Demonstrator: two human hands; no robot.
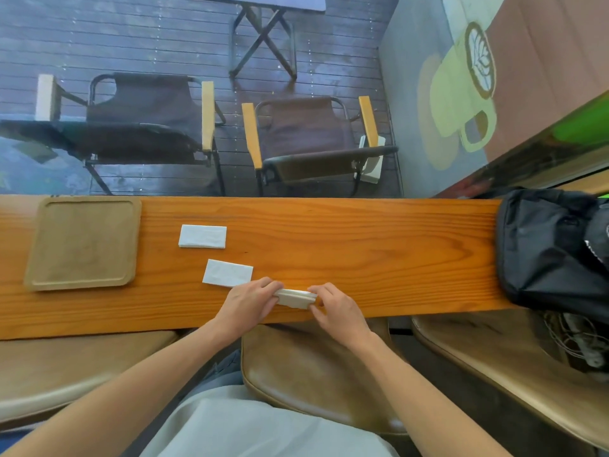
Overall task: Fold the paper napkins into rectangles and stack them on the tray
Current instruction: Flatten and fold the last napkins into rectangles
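Note:
A white paper napkin (pixel 295 298), folded into a narrow strip, lies near the counter's front edge. My left hand (pixel 251 305) pinches its left end and my right hand (pixel 336 310) pinches its right end. Two folded rectangular napkins lie on the wood to the left: one (pixel 227 273) just beyond my left hand, another (pixel 202 236) farther back. The brown square tray (pixel 43 258) sits at the counter's left end with nothing on it.
The long wooden counter (pixel 379 252) runs left to right. A black bag (pixel 553 249) takes up its right end. Brown padded stools (pixel 313 371) stand below the front edge. Folding chairs (pixel 309 140) stand on the dark deck beyond.

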